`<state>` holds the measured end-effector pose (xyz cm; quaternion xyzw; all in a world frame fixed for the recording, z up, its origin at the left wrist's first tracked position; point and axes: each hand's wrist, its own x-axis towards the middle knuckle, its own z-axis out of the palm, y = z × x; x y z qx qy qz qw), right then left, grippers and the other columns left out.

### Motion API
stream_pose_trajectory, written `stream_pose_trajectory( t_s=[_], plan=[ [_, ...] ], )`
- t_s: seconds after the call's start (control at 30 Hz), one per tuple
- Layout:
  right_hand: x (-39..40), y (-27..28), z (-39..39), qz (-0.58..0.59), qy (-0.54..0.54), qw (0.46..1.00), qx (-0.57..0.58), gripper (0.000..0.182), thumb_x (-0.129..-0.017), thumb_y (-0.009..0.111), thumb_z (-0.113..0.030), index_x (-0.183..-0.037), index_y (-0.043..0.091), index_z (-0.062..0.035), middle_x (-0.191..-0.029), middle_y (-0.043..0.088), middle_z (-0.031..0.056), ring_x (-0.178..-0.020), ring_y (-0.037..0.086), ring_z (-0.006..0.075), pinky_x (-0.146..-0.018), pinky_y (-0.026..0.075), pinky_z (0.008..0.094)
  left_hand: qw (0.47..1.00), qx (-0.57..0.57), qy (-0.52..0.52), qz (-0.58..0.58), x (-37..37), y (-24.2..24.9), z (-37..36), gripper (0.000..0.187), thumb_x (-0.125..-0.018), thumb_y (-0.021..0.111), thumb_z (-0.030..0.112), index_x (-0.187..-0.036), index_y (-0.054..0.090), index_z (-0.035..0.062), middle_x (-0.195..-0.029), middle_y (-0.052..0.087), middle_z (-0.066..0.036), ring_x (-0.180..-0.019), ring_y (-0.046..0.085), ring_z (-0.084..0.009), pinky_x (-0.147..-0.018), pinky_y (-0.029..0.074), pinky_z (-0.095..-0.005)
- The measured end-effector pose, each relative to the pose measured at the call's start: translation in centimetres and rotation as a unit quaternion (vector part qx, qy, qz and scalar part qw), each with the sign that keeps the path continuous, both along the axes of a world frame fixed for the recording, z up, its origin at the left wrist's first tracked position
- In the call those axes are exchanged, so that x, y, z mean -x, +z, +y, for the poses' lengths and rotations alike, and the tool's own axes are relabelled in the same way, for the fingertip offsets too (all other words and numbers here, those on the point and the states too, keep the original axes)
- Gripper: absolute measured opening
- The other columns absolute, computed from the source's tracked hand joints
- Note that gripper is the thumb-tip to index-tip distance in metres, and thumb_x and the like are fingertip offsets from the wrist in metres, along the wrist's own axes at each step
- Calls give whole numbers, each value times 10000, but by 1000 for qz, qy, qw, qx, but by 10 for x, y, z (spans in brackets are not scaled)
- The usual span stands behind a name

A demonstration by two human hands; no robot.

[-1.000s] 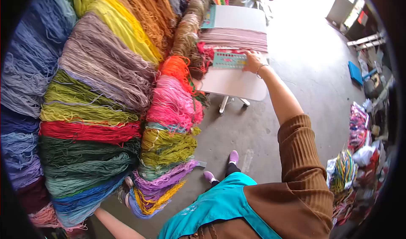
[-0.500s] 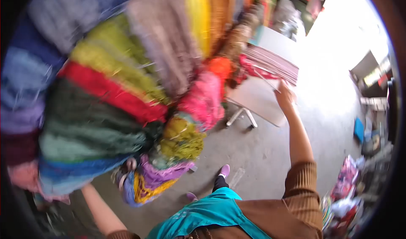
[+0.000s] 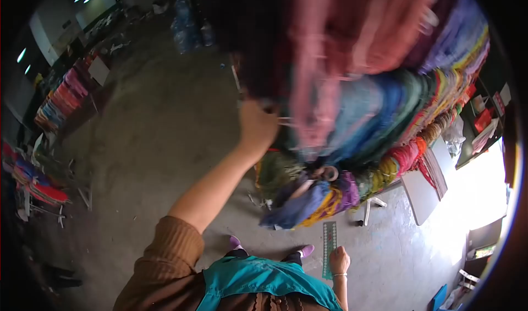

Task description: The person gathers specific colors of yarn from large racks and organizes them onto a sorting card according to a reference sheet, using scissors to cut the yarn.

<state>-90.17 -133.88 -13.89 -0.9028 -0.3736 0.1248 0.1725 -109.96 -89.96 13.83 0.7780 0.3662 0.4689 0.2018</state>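
My left hand [image 3: 258, 126] is raised to the near end of a rack of coloured yarn hanks. Its fingers curl beside dark, blurred hanks [image 3: 258, 63], and what they grip is hidden. Close to it hang pink strands [image 3: 316, 91], smeared by motion, and blue and teal hanks [image 3: 379, 102]. Low on my right side, my right hand [image 3: 339, 260] is closed in a fist; whether anything is inside cannot be seen. Beside that fist appears a long green strip with a row of pale marks [image 3: 329, 245], seemingly lying on the floor.
A bundle of blue, yellow and purple yarn [image 3: 313, 201] hangs at the rack's lower end. Behind it stands a pale table [image 3: 421, 198] on white legs. More coloured hanks [image 3: 63, 99] hang at the far left. Plastic bottles [image 3: 187, 27] stand at the back.
My view has swung left along the rack. My left hand has come up from below the hanks to the rack's end. My right hand has dropped from near the table to my side.
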Motion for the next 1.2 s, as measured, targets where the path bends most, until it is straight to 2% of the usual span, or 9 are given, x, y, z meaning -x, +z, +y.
stream_pose_trajectory(
  t_s=[0.47, 0.6, 0.67, 0.83, 0.87, 0.97, 1.03, 1.07, 1.2],
  plan=[
    [159, -141, 111, 115, 83, 910, 389, 268, -752, 665, -371, -913, 795, -200, -939, 735, 151, -886, 720, 348, -797, 577, 450, 974, 34, -220, -35, 31, 23, 29, 788, -784, 775, 249, -1378, 363, -65, -1215, 516, -266, -1115, 564, -444, -955, 473, -492],
    [184, -169, 183, 128, 108, 937, 308, 272, -760, 663, -385, -905, 791, -192, -958, 733, 158, -904, 715, 359, -774, 574, 463, 958, -38, -273, -76, 42, 4, 45, 770, -830, 741, 277, -1420, 350, -26, -1204, 522, -261, -1125, 557, -446, -952, 480, -465],
    [176, -286, 207, 119, 188, 916, 335, 281, -788, 662, -367, -917, 784, -149, -967, 739, 151, -904, 716, 367, -774, 577, 469, 919, 2, -395, 7, 67, 7, 74, 736, -842, 722, 231, -1427, 351, -18, -1209, 528, -232, -1093, 573, -425, -932, 493, -453],
    [207, -247, 362, 134, 180, 920, 323, 279, -795, 660, -352, -936, 781, -145, -985, 738, 147, -917, 716, 365, -772, 577, 480, 862, -312, -399, 28, 135, -46, 219, 477, -827, 644, 87, -1299, 579, 82, -1189, 595, -162, -1135, 585, -354, -989, 484, -454],
    [216, -241, 382, 141, 171, 920, 324, 278, -796, 660, -348, -941, 780, -143, -990, 738, 146, -921, 716, 365, -771, 577, 482, 865, -168, -452, 137, 158, -61, 259, 508, -787, 652, 98, -1290, 589, 116, -1259, 600, -159, -1185, 579, -333, -1022, 469, -472],
    [218, -216, 444, 145, 139, 925, 324, 277, -801, 658, -337, -955, 778, -140, -1003, 738, 143, -931, 716, 363, -770, 577, 490, 938, 73, -184, 286, 271, -180, 370, 513, -853, 633, 177, -1352, 558, 88, -1340, 595, -163, -1230, 562, -348, -1035, 457, -454],
    [209, -203, 482, 141, 120, 926, 329, 277, -805, 657, -329, -964, 776, -137, -1012, 738, 141, -937, 716, 362, -769, 578, 496, 861, 324, 47, 390, 399, -289, 411, 431, -876, 625, 207, -1286, 594, 80, -1224, 637, -208, -1150, 600, -367, -964, 495, -482],
    [204, -194, 498, 139, 111, 926, 333, 276, -806, 656, -325, -969, 775, -136, -1017, 738, 140, -941, 716, 362, -768, 578, 498, 806, 284, 31, 519, 503, -391, 426, 397, -926, 605, 313, -1254, 622, 89, -1252, 641, -147, -1141, 621, -339, -949, 514, -475],
    [206, -184, 561, 146, 73, 922, 350, 277, -813, 654, -310, -988, 772, -132, -1035, 737, 137, -954, 715, 360, -766, 578, 509, 773, 367, 161, 492, 614, -430, 403, 306, -957, 565, 315, -1167, 639, 104, -1192, 657, -104, -1122, 611, -298, -1006, 463, -449]
  ],
)
